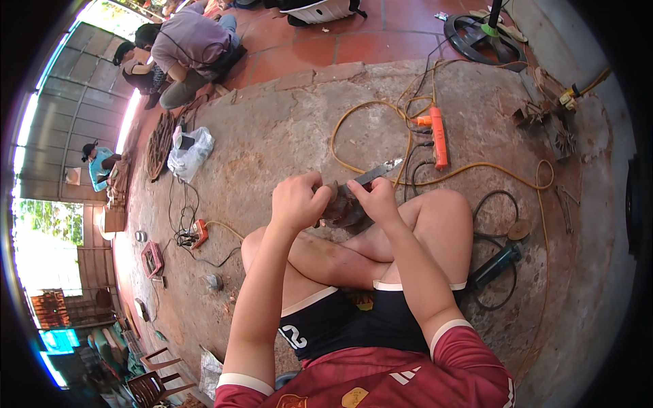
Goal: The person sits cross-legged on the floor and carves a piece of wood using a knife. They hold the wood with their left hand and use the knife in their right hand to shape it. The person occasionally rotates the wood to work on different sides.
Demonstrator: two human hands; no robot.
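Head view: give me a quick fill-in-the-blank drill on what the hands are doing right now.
1. The right hand holds a pair of ____ whose tips point away from the person.
2. Both hands work a dark rusty part held above the person's crossed ____.
3. The left hand is closed on the part's ____ side.
4. The power strip beyond the hands is ____ in colour.

Missing words: pliers; legs; left; orange

Crumpled white plastic bag [190,154] w/ sth dark showing at its top is lying on the concrete floor [286,129] toward its far-left edge, just beside a round rusty coil. No labels, signs or screens showing.
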